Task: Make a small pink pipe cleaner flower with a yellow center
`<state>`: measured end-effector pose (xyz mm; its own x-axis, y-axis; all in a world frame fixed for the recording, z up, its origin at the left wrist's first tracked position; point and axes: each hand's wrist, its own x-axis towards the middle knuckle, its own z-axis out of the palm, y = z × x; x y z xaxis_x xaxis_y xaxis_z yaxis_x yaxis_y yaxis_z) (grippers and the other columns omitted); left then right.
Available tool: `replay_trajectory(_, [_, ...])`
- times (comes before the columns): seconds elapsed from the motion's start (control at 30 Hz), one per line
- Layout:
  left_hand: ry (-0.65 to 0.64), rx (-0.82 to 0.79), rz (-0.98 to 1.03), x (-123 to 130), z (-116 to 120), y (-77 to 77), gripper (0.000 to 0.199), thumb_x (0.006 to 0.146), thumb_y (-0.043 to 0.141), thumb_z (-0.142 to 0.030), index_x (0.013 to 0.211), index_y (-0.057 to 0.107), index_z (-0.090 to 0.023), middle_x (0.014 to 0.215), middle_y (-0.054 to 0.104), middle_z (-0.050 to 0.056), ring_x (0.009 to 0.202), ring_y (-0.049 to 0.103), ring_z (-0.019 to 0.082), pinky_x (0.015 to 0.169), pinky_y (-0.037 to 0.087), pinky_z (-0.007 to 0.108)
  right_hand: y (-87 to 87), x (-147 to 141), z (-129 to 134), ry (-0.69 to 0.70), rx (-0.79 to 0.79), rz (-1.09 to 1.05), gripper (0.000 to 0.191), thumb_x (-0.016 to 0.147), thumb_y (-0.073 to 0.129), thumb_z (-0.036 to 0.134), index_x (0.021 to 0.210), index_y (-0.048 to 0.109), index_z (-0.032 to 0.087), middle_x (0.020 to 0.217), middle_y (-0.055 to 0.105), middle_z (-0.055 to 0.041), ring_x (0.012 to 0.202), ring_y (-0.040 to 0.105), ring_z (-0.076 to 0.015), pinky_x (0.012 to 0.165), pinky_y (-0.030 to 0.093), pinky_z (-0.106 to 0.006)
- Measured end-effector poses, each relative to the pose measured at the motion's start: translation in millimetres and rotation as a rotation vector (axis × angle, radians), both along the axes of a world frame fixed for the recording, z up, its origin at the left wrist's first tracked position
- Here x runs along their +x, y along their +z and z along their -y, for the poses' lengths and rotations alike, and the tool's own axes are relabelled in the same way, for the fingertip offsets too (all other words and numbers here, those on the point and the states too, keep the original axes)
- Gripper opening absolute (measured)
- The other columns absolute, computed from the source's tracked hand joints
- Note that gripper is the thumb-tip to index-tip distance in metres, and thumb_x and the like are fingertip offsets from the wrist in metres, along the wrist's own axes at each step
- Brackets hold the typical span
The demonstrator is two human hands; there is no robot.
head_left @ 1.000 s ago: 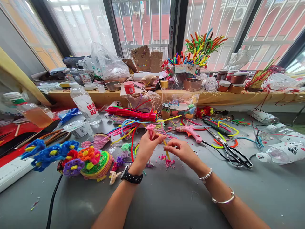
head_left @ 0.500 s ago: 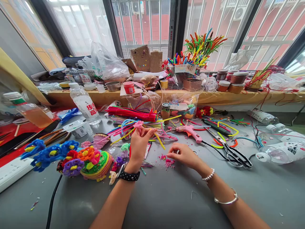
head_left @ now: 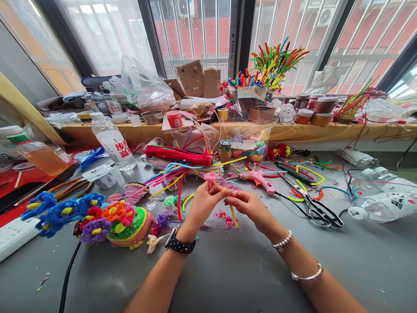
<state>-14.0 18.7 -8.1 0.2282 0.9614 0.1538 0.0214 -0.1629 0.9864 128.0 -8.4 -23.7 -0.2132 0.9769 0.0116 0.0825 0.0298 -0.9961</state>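
Hands, two in all, meet above the grey table (head_left: pixel 224 278), working one pink flower (head_left: pixel 210 177) and one yellow strip (head_left: pixel 233 216). The left hand (head_left: pixel 203 205) pinches the flower's base, its bloom rising above the fist, while its thumb and forefinger reach to the strip's upper end. The right hand (head_left: pixel 249 208) has thumb and fingertips drawn narrowly together on that strip, touching the left fingertips; the exact contact is partly hidden, and the strip's free end hangs below. Pink scraps (head_left: pixel 229 223) lie just beneath it. Behind the hands, partly covered by them, spread loose coloured stems (head_left: pixel 172 169) too tangled to count, with one red bundle (head_left: pixel 179 154) and one glass jar (head_left: pixel 225 154). To the right lie one pink glue gun (head_left: pixel 262 180), one pair of scissors (head_left: pixel 306 201) and three clear bottles (head_left: pixel 384 207); at left stands one labelled bottle (head_left: pixel 114 145), near several blue flowers (head_left: pixel 67 212).
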Motion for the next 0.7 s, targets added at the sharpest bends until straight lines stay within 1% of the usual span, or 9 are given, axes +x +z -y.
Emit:
replay_trajectory(0.1, [0.003,0.017,-0.021,2,2,-0.6,0.037,0.058,0.066,-0.027,0.054,0.030,-0.019,0.055,0.060,-0.002,0.052,0.053,0.012,0.055,0.042,0.025,-1.3,-1,1,0.010,-0.033,-0.041,0.026,0.072,0.056,0.041,0.072,0.060,0.015,0.062,0.052,0.0023,0.049,0.031,-0.0062,0.045,0.022,-0.020])
replay_trajectory(0.2, [0.079,0.032,-0.028,3,3,-0.5,0.035,0.058,0.066,-0.026,0.052,0.032,-0.018,0.055,0.060,-0.002,0.055,0.054,0.012,0.058,0.043,0.026,-1.8,2,1,0.038,-0.035,-0.034,0.027,0.072,0.056,0.041,0.070,0.059,0.015,0.057,0.047,0.0035,0.047,0.028,-0.0058,0.044,0.022,-0.020])
replay_trajectory(0.27, [0.117,0.015,0.015,3,3,0.9,0.035,0.058,0.066,-0.026,0.052,0.032,-0.018,0.055,0.061,-0.002,0.059,0.057,0.013,0.060,0.044,0.026,-2.3,4,1,0.048,-0.029,-0.008,0.027,0.072,0.056,0.040,0.067,0.058,0.014,0.057,0.048,0.0033,0.048,0.031,-0.0061,0.045,0.023,-0.020])
replay_trajectory(0.37, [0.157,-0.006,0.136,1,2,4.1,0.038,0.059,0.066,-0.026,0.053,0.029,-0.019,0.058,0.063,-0.001,0.065,0.060,0.015,0.065,0.046,0.028,-4.0,6,1,0.083,-0.014,0.065,0.026,0.072,0.056,0.039,0.066,0.057,0.014,0.057,0.050,0.0027,0.051,0.036,-0.0070,0.047,0.027,-0.019])
replay_trajectory(0.5, [0.222,0.037,0.195,-6,-3,7.8,0.041,0.059,0.067,-0.025,0.054,0.027,-0.019,0.062,0.065,0.000,0.071,0.063,0.017,0.069,0.048,0.030,-7.0,7,0,0.119,0.042,0.223,0.023,0.072,0.057,0.037,0.067,0.060,0.015,0.059,0.055,0.0016,0.053,0.042,-0.0085,0.049,0.031,-0.020])
replay_trajectory(0.6, [0.291,0.070,0.261,-11,-7,9.2,0.040,0.060,0.066,-0.025,0.057,0.027,-0.020,0.065,0.066,0.000,0.075,0.063,0.018,0.072,0.048,0.031,-9.6,8,0,0.057,0.130,0.389,0.021,0.070,0.060,0.035,0.064,0.064,0.015,0.063,0.059,-0.0001,0.057,0.047,-0.0108,0.053,0.034,-0.021])
replay_trajectory(0.63, [0.307,0.072,0.277,-12,-8,9.4,0.040,0.060,0.066,-0.025,0.057,0.027,-0.020,0.064,0.065,-0.001,0.075,0.064,0.017,0.073,0.048,0.030,-10.3,8,0,0.023,0.151,0.434,0.024,0.070,0.059,0.037,0.060,0.064,0.015,0.061,0.058,-0.0004,0.056,0.048,-0.0112,0.054,0.034,-0.022])
replay_trajectory(0.7, [0.297,0.058,0.293,-12,-8,9.2,0.039,0.060,0.066,-0.024,0.057,0.027,-0.020,0.060,0.064,-0.002,0.074,0.064,0.017,0.071,0.049,0.029,-10.9,9,0,-0.040,0.184,0.477,0.035,0.074,0.054,0.040,0.051,0.062,0.015,0.055,0.056,-0.0008,0.054,0.048,-0.0116,0.056,0.036,-0.023])
